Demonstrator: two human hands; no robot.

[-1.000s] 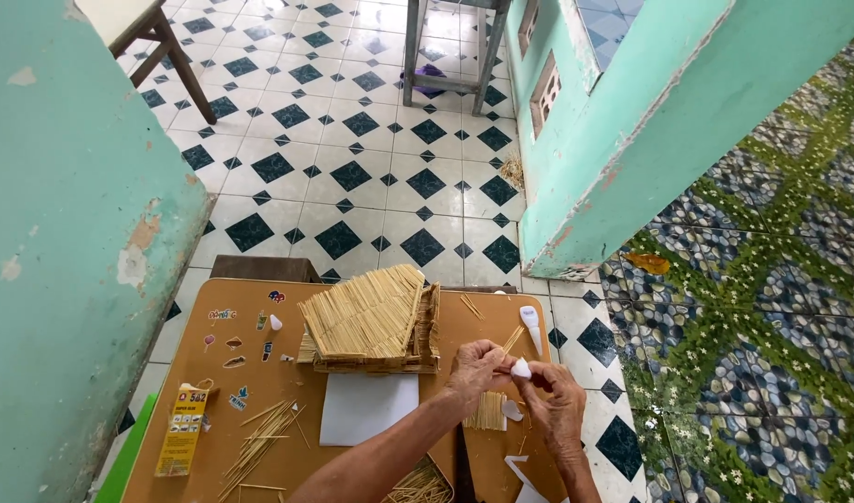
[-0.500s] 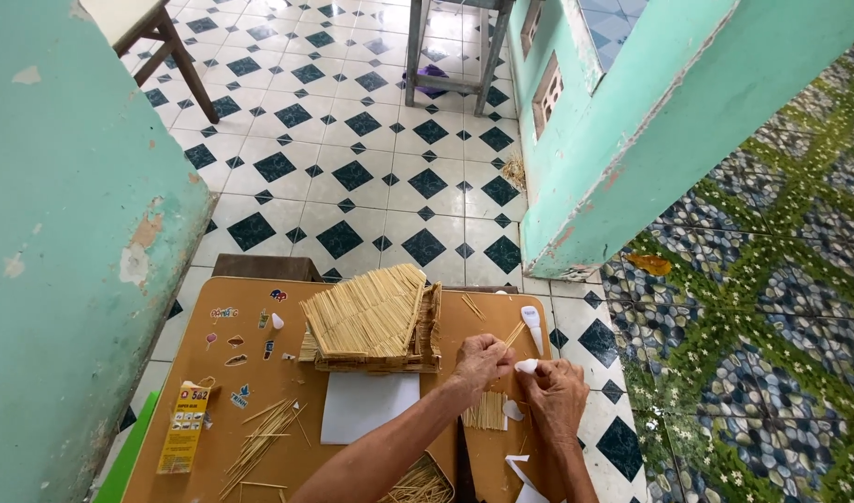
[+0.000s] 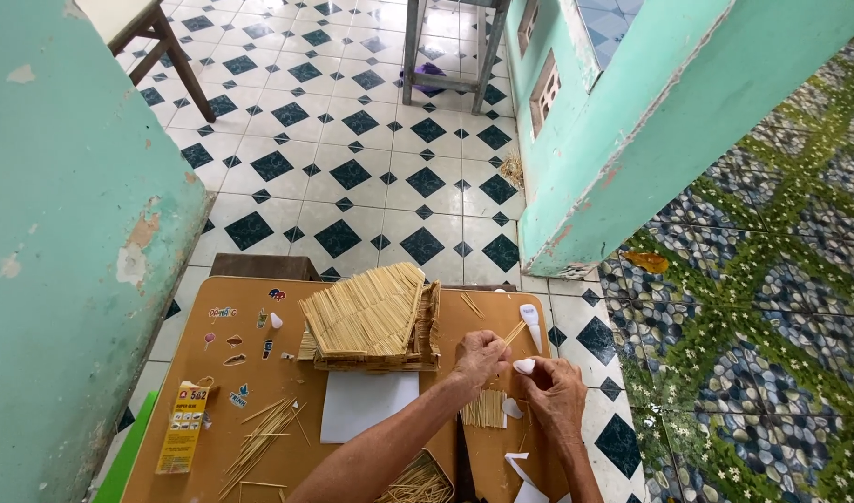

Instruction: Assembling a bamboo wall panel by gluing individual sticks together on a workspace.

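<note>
Pinching a thin stick (image 3: 514, 332), the left hand (image 3: 480, 357) meets the right hand (image 3: 555, 391), fingers closed on a small white glue tube (image 3: 524, 366), near the table's (image 3: 213, 298) right edge; stick house (image 3: 371, 319) just left, bare tabletop beyond.

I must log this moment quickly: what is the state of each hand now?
Left hand: closed, pinching thin sticks.
Right hand: closed, holding a small white piece.
</note>
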